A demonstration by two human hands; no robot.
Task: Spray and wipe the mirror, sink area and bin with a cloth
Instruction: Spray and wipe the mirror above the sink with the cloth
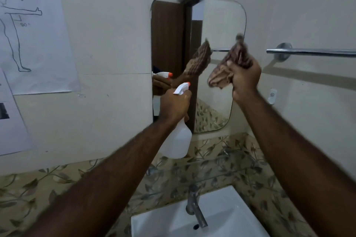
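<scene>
A rounded mirror hangs on the pale wall above a white sink. My left hand grips the neck of a translucent white spray bottle, its orange-tipped nozzle pointed at the mirror's lower left. My right hand is raised at the mirror's right edge, clutching a bunched brown cloth held close to the glass. The cloth, bottle and hand are reflected in the mirror. No bin is in view.
A metal tap rises at the back of the sink. A glass shelf runs under the mirror against leaf-patterned tiles. A chrome towel rail sticks out to the right. Paper posters hang on the left wall.
</scene>
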